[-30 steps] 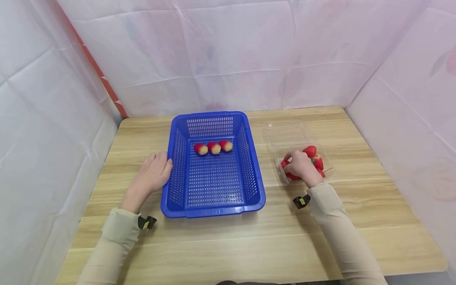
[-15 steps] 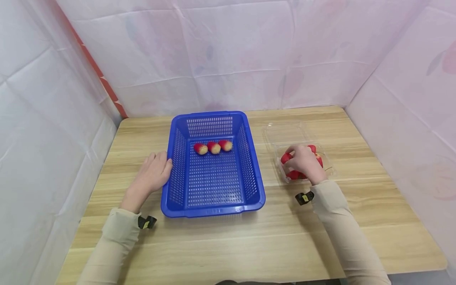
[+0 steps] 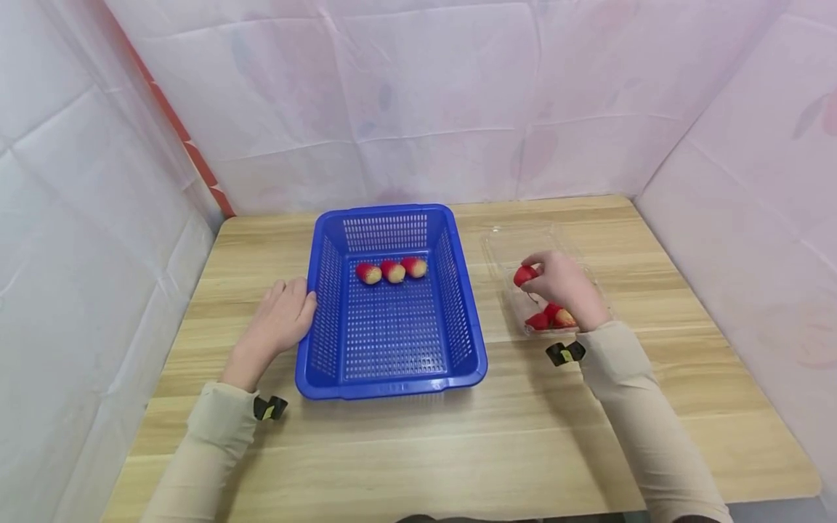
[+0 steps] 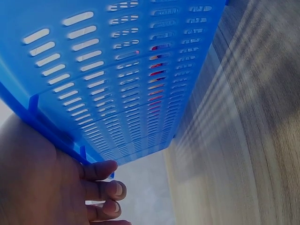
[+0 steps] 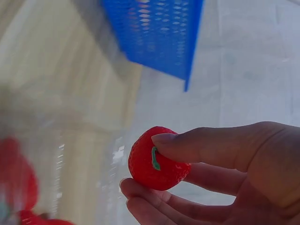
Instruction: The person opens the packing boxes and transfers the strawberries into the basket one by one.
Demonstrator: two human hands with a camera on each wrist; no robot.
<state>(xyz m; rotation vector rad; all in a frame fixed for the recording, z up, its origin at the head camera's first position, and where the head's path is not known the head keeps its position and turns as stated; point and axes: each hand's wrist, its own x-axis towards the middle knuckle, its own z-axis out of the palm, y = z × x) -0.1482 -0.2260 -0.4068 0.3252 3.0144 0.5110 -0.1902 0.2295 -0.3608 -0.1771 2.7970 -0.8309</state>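
My left hand [image 3: 281, 316] grips the left rim of a blue plastic basket [image 3: 392, 387]; in the left wrist view its fingers [image 4: 101, 190] bend beneath the rim, the thumb hidden there. Between the thumb and fingers of my right hand [image 3: 565, 283] is a red strawberry [image 5: 154, 164] with a small green stem mark, held up over a clear plastic clamshell box [image 3: 523, 243]. Below, several more strawberries [image 3: 538, 321] lie in the box, partly covered by the hand. Three red-and-cream fruits [image 3: 392, 272] sit in a row inside the basket, towards its far side.
The basket stands on a wooden table [image 3: 405, 450], left of the box, whose lid is folded back. White patterned sheets [image 3: 425, 94] enclose the table at the back and both sides. A black wrist camera [image 3: 565, 354] hangs by each sleeve cuff.
My right hand, earlier reaching down among the strawberries, has come up with one strawberry between its fingers. The left hand and the basket stay where they were.
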